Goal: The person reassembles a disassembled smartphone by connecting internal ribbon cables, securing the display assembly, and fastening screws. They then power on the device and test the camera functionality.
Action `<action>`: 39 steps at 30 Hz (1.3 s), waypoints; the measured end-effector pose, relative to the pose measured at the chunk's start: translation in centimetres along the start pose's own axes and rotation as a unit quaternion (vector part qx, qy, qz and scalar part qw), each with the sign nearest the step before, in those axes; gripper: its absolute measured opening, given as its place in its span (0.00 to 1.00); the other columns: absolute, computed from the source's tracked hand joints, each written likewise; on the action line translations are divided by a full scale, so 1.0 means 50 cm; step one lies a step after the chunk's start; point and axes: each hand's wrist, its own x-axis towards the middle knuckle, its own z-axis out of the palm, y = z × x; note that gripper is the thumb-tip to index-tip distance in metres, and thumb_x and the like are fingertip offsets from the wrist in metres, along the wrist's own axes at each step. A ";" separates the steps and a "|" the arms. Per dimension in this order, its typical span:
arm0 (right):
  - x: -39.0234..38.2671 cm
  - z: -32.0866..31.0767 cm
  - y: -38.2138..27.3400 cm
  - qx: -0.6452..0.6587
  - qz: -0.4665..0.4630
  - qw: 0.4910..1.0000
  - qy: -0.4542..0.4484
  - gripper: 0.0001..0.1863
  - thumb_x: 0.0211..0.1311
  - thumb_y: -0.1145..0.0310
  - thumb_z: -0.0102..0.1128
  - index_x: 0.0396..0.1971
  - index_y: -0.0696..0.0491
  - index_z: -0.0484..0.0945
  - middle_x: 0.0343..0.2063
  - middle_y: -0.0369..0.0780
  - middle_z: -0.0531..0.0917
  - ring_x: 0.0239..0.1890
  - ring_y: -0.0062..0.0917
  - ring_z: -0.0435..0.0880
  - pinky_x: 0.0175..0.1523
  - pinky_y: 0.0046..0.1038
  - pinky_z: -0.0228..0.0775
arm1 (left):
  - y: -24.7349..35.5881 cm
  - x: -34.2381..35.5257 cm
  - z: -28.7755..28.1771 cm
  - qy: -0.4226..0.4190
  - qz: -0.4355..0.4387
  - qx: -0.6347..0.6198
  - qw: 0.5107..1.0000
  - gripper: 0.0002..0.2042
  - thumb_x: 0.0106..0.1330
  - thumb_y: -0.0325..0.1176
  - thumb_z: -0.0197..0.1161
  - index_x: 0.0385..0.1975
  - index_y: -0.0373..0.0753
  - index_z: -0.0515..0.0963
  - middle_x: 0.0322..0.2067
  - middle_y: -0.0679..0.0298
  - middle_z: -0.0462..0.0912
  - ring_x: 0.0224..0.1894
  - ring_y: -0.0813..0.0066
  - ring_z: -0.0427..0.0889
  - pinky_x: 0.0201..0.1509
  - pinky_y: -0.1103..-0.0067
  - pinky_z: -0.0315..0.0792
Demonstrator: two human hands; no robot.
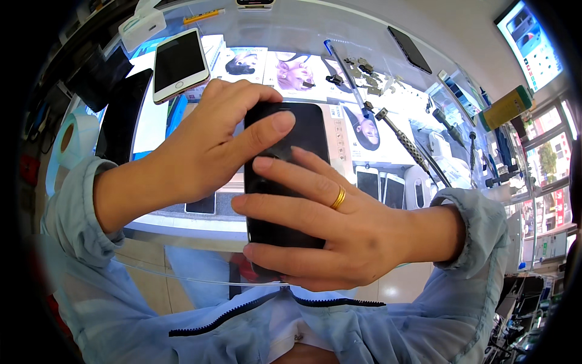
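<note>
A black smartphone (288,230) is in front of me over the glass counter, its long side running toward me. My left hand (221,136) is at its upper left, the thumb lying across the dark surface and the index finger bent at the top edge. The other left fingers are mostly hidden. Over the lower half of the phone rests my right hand (321,224), palm down with its fingers stretched out and apart across it. A gold ring (338,197) is on one right finger. Both hands cover much of the phone.
At the upper left lie a white phone (180,65), a large black panel (124,118) and a roll of clear film (77,138). To the right are a patterned rod (403,141), small dark parts (370,76), a black phone (409,48) and a yellow-green bottle (506,108).
</note>
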 end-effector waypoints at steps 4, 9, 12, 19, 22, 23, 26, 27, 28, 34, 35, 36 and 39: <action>0.000 0.002 -0.002 0.011 -0.016 1.000 0.003 0.20 0.41 0.66 0.63 0.37 0.56 0.73 0.53 0.50 0.65 0.60 0.52 0.59 0.57 0.56 0.55 | -0.005 0.000 -0.002 -0.013 0.065 0.104 0.992 0.28 0.68 0.57 0.39 0.45 0.34 0.67 0.40 0.57 0.66 0.47 0.65 0.65 0.55 0.76 0.57; -0.006 0.001 0.002 0.049 -0.006 0.999 -0.002 0.21 0.41 0.65 0.64 0.38 0.55 0.72 0.52 0.49 0.66 0.60 0.50 0.59 0.58 0.54 0.54 | -0.010 0.006 -0.004 -0.028 0.072 0.082 0.994 0.27 0.69 0.55 0.38 0.45 0.33 0.67 0.41 0.57 0.66 0.46 0.66 0.65 0.54 0.77 0.58; -0.007 0.002 0.005 0.062 -0.006 0.998 0.001 0.21 0.42 0.64 0.65 0.39 0.55 0.72 0.51 0.49 0.66 0.59 0.49 0.60 0.58 0.54 0.54 | 0.000 0.007 -0.010 -0.037 0.049 0.089 0.994 0.27 0.70 0.55 0.36 0.45 0.33 0.67 0.40 0.58 0.66 0.46 0.67 0.65 0.53 0.77 0.59; -0.009 -0.003 -0.005 0.010 -0.127 0.992 0.023 0.13 0.51 0.67 0.59 0.36 0.56 0.78 0.46 0.45 0.75 0.50 0.39 0.73 0.50 0.45 0.67 | 0.002 0.007 -0.006 0.079 0.120 -0.082 0.986 0.23 0.70 0.51 0.43 0.45 0.34 0.70 0.34 0.66 0.68 0.36 0.81 0.65 0.44 0.83 0.60; -0.019 0.005 -0.051 -0.011 -0.245 0.968 0.048 0.07 0.42 0.69 0.58 0.14 0.53 0.71 0.20 0.38 0.70 0.24 0.25 0.70 0.28 0.26 0.64 | 0.001 0.005 -0.015 0.060 0.156 -0.086 0.982 0.27 0.67 0.55 0.37 0.45 0.35 0.70 0.42 0.62 0.71 0.47 0.76 0.67 0.52 0.79 0.56; -0.013 -0.007 -0.059 -0.010 -0.247 0.969 0.010 0.10 0.46 0.70 0.60 0.13 0.52 0.69 0.17 0.34 0.67 0.19 0.20 0.66 0.23 0.21 0.58 | 0.002 0.003 -0.017 0.055 0.160 -0.085 0.982 0.20 0.68 0.48 0.42 0.43 0.36 0.70 0.41 0.62 0.71 0.45 0.77 0.67 0.50 0.80 0.58; -0.010 0.001 -0.061 -0.012 -0.228 0.973 -0.030 0.19 0.50 0.72 0.63 0.10 0.49 0.61 0.12 0.30 0.58 0.12 0.13 0.58 0.17 0.17 0.45 | -0.005 0.005 -0.011 0.008 0.150 -0.117 0.982 0.12 0.65 0.38 0.52 0.41 0.37 0.70 0.39 0.64 0.71 0.43 0.79 0.67 0.48 0.83 0.60; -0.009 0.006 -0.059 -0.013 -0.217 0.976 -0.032 0.21 0.50 0.72 0.64 0.09 0.48 0.58 0.12 0.29 0.55 0.12 0.13 0.56 0.16 0.17 0.42 | -0.006 0.002 -0.015 0.010 0.150 -0.054 0.987 0.13 0.65 0.39 0.52 0.42 0.36 0.70 0.40 0.64 0.71 0.43 0.78 0.68 0.48 0.82 0.60; -0.008 0.005 -0.059 -0.016 -0.213 0.976 -0.036 0.21 0.49 0.72 0.64 0.09 0.48 0.59 0.12 0.29 0.54 0.12 0.13 0.56 0.16 0.17 0.42 | -0.008 0.002 -0.011 0.022 0.152 -0.027 0.988 0.13 0.65 0.39 0.53 0.43 0.36 0.70 0.40 0.64 0.71 0.44 0.77 0.68 0.48 0.81 0.61; -0.026 0.011 -0.055 -0.020 -0.191 0.980 -0.051 0.16 0.42 0.71 0.62 0.09 0.49 0.61 0.12 0.29 0.56 0.12 0.14 0.59 0.16 0.17 0.45 | -0.027 0.007 -0.001 -0.013 0.125 0.041 0.991 0.16 0.63 0.37 0.56 0.46 0.35 0.68 0.43 0.60 0.71 0.48 0.71 0.69 0.55 0.76 0.62; -0.029 0.014 -0.057 -0.027 -0.182 0.982 -0.047 0.12 0.36 0.70 0.58 0.09 0.50 0.63 0.12 0.30 0.57 0.13 0.15 0.61 0.17 0.17 0.48 | -0.022 0.007 -0.004 -0.025 0.123 0.054 0.991 0.16 0.63 0.36 0.56 0.46 0.34 0.68 0.43 0.59 0.71 0.49 0.69 0.69 0.58 0.75 0.61; -0.031 0.016 -0.058 -0.033 -0.172 0.984 -0.042 0.08 0.29 0.69 0.55 0.10 0.51 0.64 0.12 0.30 0.59 0.14 0.16 0.62 0.17 0.18 0.50 | -0.024 0.005 -0.003 -0.019 0.122 0.052 0.991 0.16 0.63 0.36 0.56 0.46 0.34 0.68 0.43 0.59 0.71 0.49 0.69 0.69 0.58 0.76 0.61; -0.031 0.013 -0.055 -0.037 -0.168 0.983 -0.067 0.08 0.29 0.69 0.54 0.09 0.51 0.64 0.12 0.31 0.60 0.14 0.16 0.63 0.17 0.18 0.51 | -0.034 0.011 0.003 -0.009 0.127 0.037 0.991 0.16 0.63 0.35 0.56 0.47 0.34 0.68 0.43 0.59 0.72 0.49 0.70 0.69 0.57 0.76 0.61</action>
